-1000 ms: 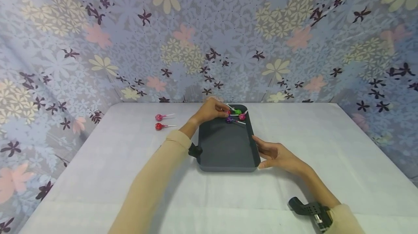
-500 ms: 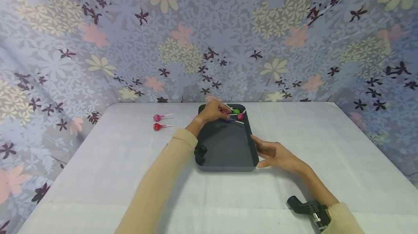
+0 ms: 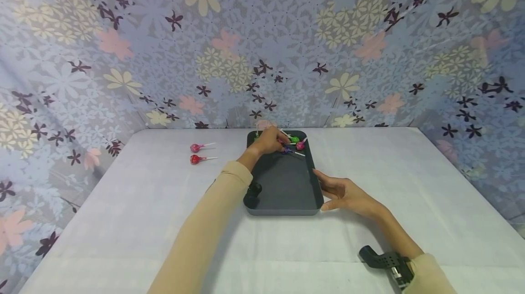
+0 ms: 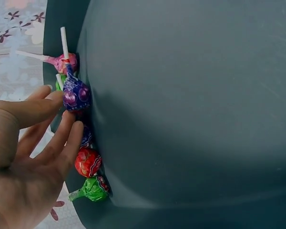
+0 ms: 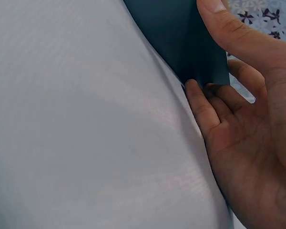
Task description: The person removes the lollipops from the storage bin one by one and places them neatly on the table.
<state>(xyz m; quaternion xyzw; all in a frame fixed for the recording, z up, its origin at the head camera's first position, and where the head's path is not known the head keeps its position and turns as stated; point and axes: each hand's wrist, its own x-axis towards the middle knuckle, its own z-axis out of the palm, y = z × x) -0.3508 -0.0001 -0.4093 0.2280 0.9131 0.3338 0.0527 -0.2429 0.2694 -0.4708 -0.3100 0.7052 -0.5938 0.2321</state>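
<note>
My left hand (image 3: 268, 140) reaches over the back of a dark grey tray (image 3: 285, 184). In the left wrist view its thumb and fingers pinch a purple-wrapped lollipop (image 4: 77, 95) whose white stick points up. A pink lollipop (image 4: 64, 62) lies just beyond it along the tray wall. Nearer, a red lollipop (image 4: 88, 162) and a green one (image 4: 95, 188) sit in a row, partly behind the fingers. My right hand (image 3: 348, 196) rests thumb and fingertips against the tray's right side, near the front corner; the right wrist view shows its fingertips touching the tray wall (image 5: 181, 38).
Left of the tray, a pink lollipop (image 3: 195, 148) and a red lollipop (image 3: 195, 159) lie on the white cloth-covered table (image 3: 123, 221), sticks pointing right. A flower-patterned cloth (image 3: 287, 48) hangs behind the table's back edge. Black camera mounts (image 3: 385, 260) are worn on the wrists.
My left hand has shifted slightly right and down over the lollipops, uncovering a stick at the tray's back left. The right hand keeps its place against the tray.
</note>
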